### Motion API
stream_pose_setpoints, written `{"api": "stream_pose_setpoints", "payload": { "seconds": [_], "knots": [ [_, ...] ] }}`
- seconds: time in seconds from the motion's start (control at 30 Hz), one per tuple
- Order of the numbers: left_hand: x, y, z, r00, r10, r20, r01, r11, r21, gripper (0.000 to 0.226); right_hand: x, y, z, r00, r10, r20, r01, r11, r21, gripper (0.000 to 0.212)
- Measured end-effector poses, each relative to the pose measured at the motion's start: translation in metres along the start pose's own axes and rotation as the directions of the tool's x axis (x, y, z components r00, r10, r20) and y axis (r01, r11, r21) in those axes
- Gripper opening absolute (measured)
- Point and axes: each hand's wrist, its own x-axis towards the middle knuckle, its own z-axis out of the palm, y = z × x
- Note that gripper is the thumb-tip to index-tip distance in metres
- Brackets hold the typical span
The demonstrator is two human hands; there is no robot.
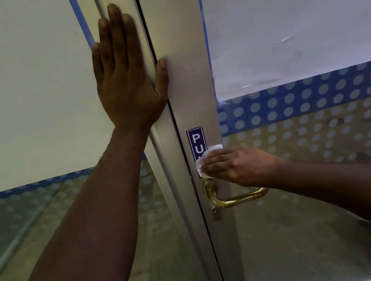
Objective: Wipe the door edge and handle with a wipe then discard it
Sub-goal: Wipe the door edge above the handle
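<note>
Wipe [203, 160] on door edge [186, 87] (just above handle [234, 197])

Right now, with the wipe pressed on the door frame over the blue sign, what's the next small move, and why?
Probably slide the right hand and wipe straight down onto the brass handle. It sits just below the wipe and looks untouched, while the left hand lies flat across the door edge.

Sticker [196, 144] lettering behind wipe [207, 158]
</note>
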Motion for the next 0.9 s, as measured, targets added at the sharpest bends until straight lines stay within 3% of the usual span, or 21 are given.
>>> {"api": "stream_pose_setpoints", "payload": {
  "seconds": [0.1,0.23,0.3,0.4,0.57,0.7,0.8,0.9],
  "knots": [
    [0.0,0.0,-0.001,1.0,0.005,-0.008,-0.005,1.0,-0.004,0.07,0.0,0.013,-0.013,0.993,0.03,-0.117,-0.04,0.995,-0.089,0.068],
    [-0.001,0.001,0.0,1.0,0.005,-0.003,-0.005,1.0,-0.001,0.069,0.014,0.021,-0.027,0.966,0.119,-0.231,-0.127,0.992,-0.02,0.073],
    [0.0,0.002,0.0,1.0,0.0,-0.002,0.0,1.0,-0.002,0.069,0.013,0.01,-0.012,0.982,0.072,-0.177,-0.077,0.997,-0.023,0.069],
    [0.0,0.001,-0.001,1.0,0.004,0.007,-0.004,1.0,-0.003,0.069,0.001,-0.011,0.012,0.999,-0.034,0.021,0.035,0.998,-0.06,0.063],
    [-0.001,0.002,-0.001,1.0,0.002,0.003,-0.002,1.0,0.006,0.069,-0.002,0.013,-0.015,0.983,0.117,-0.143,-0.117,0.993,0.009,0.074],
    [0.0,0.001,0.0,1.0,0.002,-0.012,-0.002,1.0,-0.013,0.069,-0.002,0.015,-0.012,0.997,0.048,-0.06,-0.049,0.999,-0.02,0.085],
    [-0.001,0.001,0.001,1.0,0.003,-0.013,-0.003,1.0,-0.013,0.069,-0.018,0.013,0.0,0.997,-0.077,0.028,0.078,0.995,-0.062,0.075],
    [-0.001,0.002,0.001,1.0,0.0,-0.009,0.0,1.0,0.0,0.07,-0.032,0.023,0.004,0.995,-0.083,0.052,0.086,0.994,-0.066,0.073]
  ]
}}
